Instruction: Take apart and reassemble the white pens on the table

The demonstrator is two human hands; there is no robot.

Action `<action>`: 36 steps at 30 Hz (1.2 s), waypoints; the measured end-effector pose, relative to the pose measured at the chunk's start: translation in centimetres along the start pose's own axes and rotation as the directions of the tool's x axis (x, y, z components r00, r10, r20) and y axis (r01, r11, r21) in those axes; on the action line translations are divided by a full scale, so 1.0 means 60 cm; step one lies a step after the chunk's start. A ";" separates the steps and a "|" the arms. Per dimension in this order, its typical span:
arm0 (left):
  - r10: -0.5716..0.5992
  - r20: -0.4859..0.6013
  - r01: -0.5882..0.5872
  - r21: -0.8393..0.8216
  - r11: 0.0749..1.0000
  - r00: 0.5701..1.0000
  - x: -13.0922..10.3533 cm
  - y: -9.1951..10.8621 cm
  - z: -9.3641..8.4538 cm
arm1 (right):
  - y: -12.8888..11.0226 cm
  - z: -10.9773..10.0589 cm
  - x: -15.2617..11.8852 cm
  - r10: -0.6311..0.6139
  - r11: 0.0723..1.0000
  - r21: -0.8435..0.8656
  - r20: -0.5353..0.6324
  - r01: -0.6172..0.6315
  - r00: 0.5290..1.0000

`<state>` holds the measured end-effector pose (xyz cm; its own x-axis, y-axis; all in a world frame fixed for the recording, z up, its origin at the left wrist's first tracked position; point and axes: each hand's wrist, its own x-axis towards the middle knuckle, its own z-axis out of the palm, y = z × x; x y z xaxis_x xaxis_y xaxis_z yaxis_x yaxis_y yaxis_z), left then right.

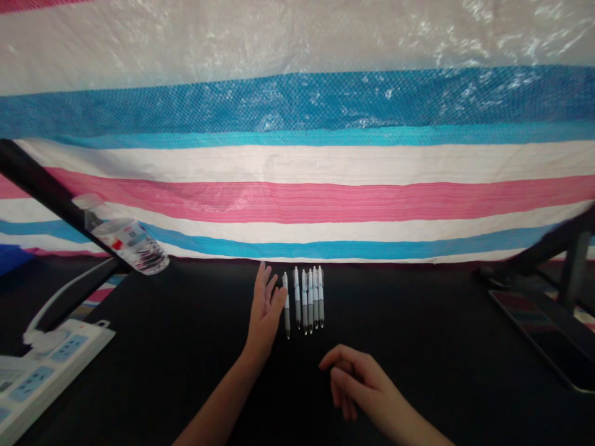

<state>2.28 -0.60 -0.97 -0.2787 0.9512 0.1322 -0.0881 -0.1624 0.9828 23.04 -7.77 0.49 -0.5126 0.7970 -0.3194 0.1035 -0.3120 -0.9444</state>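
Several white pens with grey grips (310,300) lie side by side on the black table (195,328), their dark tips toward me. The leftmost pen (287,310) lies a little apart from the others. Just left of it is my left hand (266,303), fingers stretched forward and apart, its thumb beside or touching that pen's upper part. My right hand (356,378) is nearer to me, below and right of the pens. Its fingers are loosely curled and apart, with nothing visible in them.
A white power strip (60,365) with a plugged-in cable is at the left. Behind it a clear bottle (132,244) leans by a black bar (51,189). A phone (543,334) lies at the right near a black stand (574,266). Striped sheeting (297,204) hangs behind.
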 end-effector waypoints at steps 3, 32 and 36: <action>0.019 0.041 -0.020 0.017 1.000 0.999 0.001 0.001 -0.005 | -0.001 0.001 0.000 0.005 1.000 0.003 -0.004 -0.005 1.000; 0.186 0.682 -0.598 0.437 0.672 0.707 0.015 0.005 -0.034 | -0.018 -0.064 0.021 -0.584 0.616 -0.728 -0.167 0.300 0.795; 0.222 0.695 -0.640 0.424 0.641 0.683 0.006 0.002 -0.025 | -0.010 -0.067 0.026 -0.612 0.561 -0.752 -0.095 0.347 0.785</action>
<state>0.75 -0.64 -1.01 0.4549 0.7964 0.3984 0.5273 -0.6014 0.6002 25.58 -4.26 0.22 -0.3852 0.8657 0.3198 0.5210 0.4900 -0.6989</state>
